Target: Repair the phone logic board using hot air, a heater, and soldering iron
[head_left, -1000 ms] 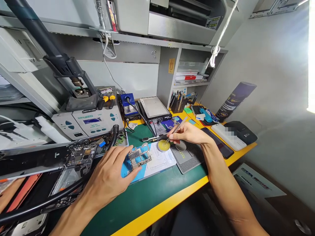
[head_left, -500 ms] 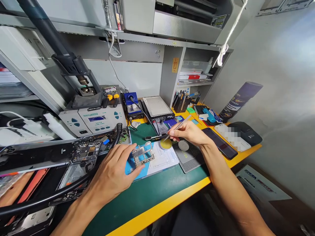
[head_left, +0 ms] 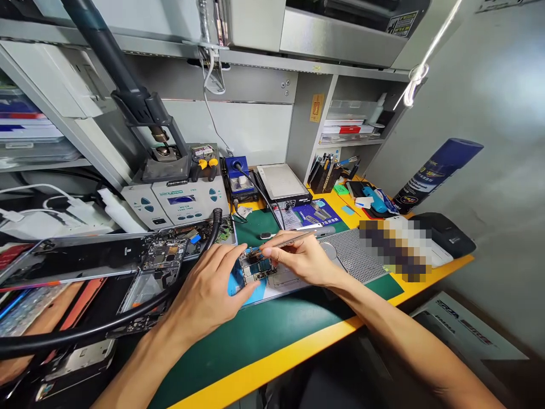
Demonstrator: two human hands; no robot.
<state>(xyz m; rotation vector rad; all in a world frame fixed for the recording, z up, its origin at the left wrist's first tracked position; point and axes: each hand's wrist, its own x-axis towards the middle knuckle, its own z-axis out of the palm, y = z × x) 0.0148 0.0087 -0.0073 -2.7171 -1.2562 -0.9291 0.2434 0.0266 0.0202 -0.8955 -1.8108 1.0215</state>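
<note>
My left hand [head_left: 206,289] grips the left edge of a phone circuit board [head_left: 258,274] between thumb and fingers, low over a blue-and-white pad [head_left: 281,287]. In my right hand [head_left: 304,260] is a pair of slim metal tweezers [head_left: 293,240], pinched like a pen. Their tip reaches the board's upper right part, though fingers partly cover the contact. Just right of that hand lies a round silver lid [head_left: 328,250]. A perforated grey mat [head_left: 368,258] extends to its right. The yellow tin is hidden behind my right hand.
A hot-air station [head_left: 179,199] stands behind on the left, its black hose [head_left: 140,313] curving past my left forearm. Opened phone parts [head_left: 164,255] lie at left. A flat heating plate [head_left: 281,180], a pen holder [head_left: 326,173] and a spray can [head_left: 438,173] stand farther back.
My right hand has moved left from the yellow tin to the board, bringing the tweezers over it. The left hand keeps its grip. The view has shifted slightly.
</note>
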